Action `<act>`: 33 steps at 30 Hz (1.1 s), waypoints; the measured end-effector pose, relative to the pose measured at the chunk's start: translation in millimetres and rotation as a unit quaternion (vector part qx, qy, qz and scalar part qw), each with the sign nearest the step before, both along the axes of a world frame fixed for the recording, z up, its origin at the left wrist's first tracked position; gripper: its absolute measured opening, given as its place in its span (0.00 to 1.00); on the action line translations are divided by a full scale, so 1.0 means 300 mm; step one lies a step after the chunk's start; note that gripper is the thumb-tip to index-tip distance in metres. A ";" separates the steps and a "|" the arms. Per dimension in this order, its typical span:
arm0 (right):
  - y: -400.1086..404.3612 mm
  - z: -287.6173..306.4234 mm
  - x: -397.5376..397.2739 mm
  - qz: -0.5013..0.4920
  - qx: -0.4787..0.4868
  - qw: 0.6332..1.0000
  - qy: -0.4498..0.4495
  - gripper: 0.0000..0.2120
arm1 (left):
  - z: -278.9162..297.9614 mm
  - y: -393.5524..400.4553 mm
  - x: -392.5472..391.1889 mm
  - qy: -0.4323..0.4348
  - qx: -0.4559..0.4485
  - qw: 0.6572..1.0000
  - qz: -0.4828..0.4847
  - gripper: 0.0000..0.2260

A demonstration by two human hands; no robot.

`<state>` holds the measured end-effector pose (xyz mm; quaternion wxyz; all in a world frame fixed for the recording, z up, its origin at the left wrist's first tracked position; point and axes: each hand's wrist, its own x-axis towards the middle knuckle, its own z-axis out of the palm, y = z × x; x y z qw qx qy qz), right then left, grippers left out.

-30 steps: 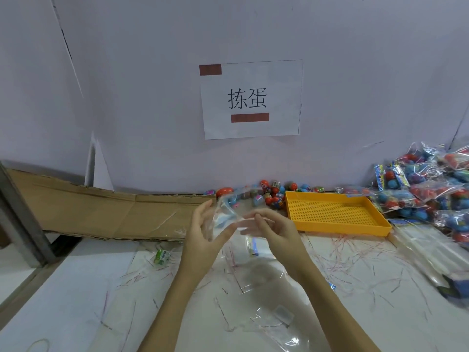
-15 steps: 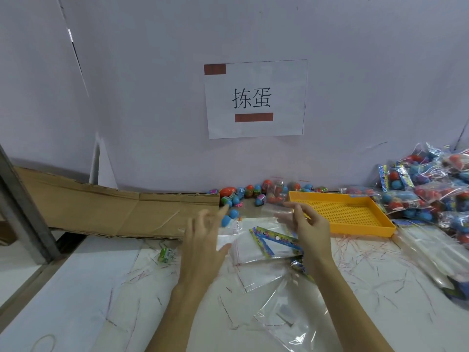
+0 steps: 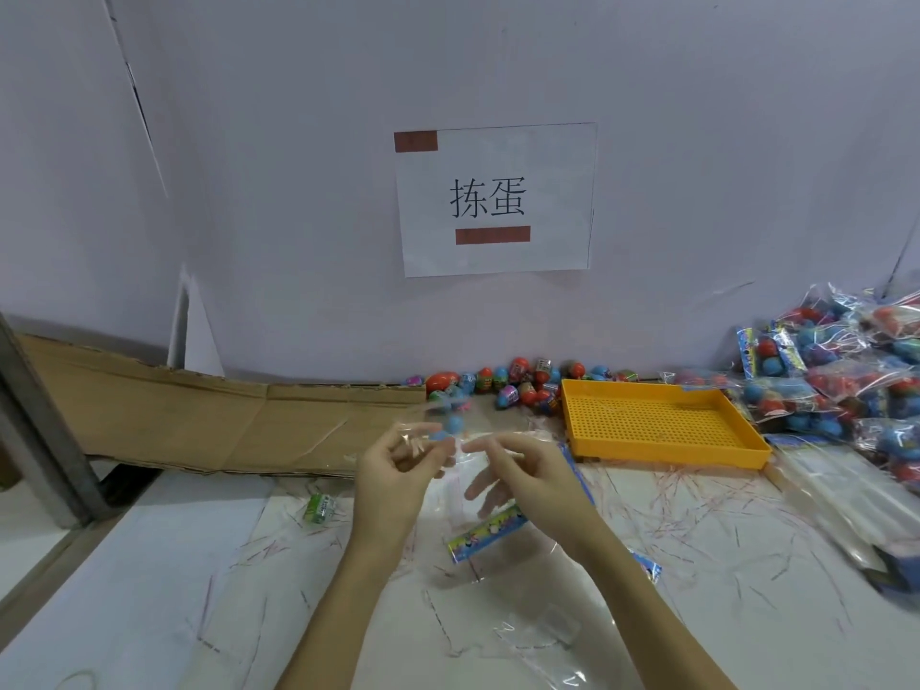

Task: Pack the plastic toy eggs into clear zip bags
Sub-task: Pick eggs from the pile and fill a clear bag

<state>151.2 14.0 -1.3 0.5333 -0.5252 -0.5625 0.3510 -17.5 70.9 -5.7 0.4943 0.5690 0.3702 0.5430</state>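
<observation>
— Left hand point(image 3: 393, 470) and right hand point(image 3: 527, 475) raised together over the tabletop point(image 3: 149, 590), fingertips pinching the mouth of a clear zip bag point(image 3: 463, 495); hanging between them, nearly invisible. Anything inside yet?

— Hard to tell. Blue toy egg point(image 3: 452, 424) showing just above the left fingers, possibly seen through the film, possibly lying behind it. Loose eggs point(image 3: 517, 383) heaped along the wall beyond, beside an orange tray point(image 3: 657, 425); filled bags point(image 3: 846, 381) stacked far right.

— Printed card strip point(image 3: 485, 532) under the right wrist?

— Lying on the tabletop among spare bags and red threads, near the held bag but apart from it.

— Risks from here?

— Thin film clinging shut, likely to defeat the pinch and cost a second try. Mouth opened too narrowly, an egg apt to catch on the zip rib and roll off among the threads. Grip loosened on one side, bag likely to sag and spill.
</observation>
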 end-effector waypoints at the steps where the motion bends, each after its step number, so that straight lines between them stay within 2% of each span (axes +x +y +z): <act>1: 0.005 -0.006 0.006 -0.039 -0.005 0.998 -0.044 0.13 | 0.001 0.008 -0.009 -0.014 -0.010 1.000 0.018 0.09; 5: 0.015 -0.028 0.053 -0.183 -0.043 0.959 -0.213 0.16 | -0.003 0.046 -0.065 -0.034 -0.043 0.998 0.038 0.03; 8: 0.024 -0.032 0.101 -0.222 -0.132 0.890 -0.375 0.14 | -0.003 0.047 -0.076 0.001 -0.055 0.998 -0.003 0.04; 9: 0.024 -0.028 0.113 -0.229 -0.151 0.873 -0.404 0.14 | -0.002 0.045 -0.072 0.017 -0.053 0.998 -0.014 0.04; 11: 0.016 -0.014 0.123 -0.260 -0.121 0.880 -0.379 0.16 | -0.001 0.042 -0.067 0.038 -0.047 0.998 -0.030 0.04; 13: -0.001 -0.002 0.131 -0.312 -0.006 0.908 -0.279 0.17 | 0.003 0.038 -0.063 0.043 -0.046 0.997 -0.047 0.03; 15: -0.014 0.011 0.136 -0.330 0.055 0.914 -0.229 0.19 | 0.005 0.032 -0.061 0.051 -0.053 0.994 -0.075 0.04; 18: -0.011 0.017 0.122 -0.242 0.048 0.932 -0.266 0.21 | 0.002 0.029 -0.057 0.083 -0.066 0.991 -0.076 0.13; 20: -0.006 0.015 0.088 -0.195 0.065 0.947 -0.247 0.21 | 0.000 0.033 -0.057 0.100 -0.062 0.991 -0.069 0.16; 24: -0.014 0.032 -0.002 -0.147 0.175 0.960 -0.160 0.13 | -0.002 0.030 -0.053 0.136 -0.025 0.986 -0.096 0.10; 26: -0.008 0.017 -0.033 -0.126 0.217 0.946 -0.207 0.08 | 0.001 0.028 -0.050 0.157 -0.015 0.981 -0.110 0.10; 29: 0.000 -0.013 -0.058 -0.119 0.208 0.920 -0.312 0.06 | 0.006 0.021 -0.047 0.183 -0.008 0.976 -0.118 0.15; 31: 0.001 -0.020 -0.064 -0.138 0.198 0.905 -0.351 0.10 | 0.010 0.020 -0.050 0.193 -0.014 0.975 -0.112 0.18; 33: 0.001 -0.019 -0.062 -0.142 0.196 0.905 -0.350 0.17 | 0.009 0.021 -0.054 0.187 -0.021 0.976 -0.108 0.20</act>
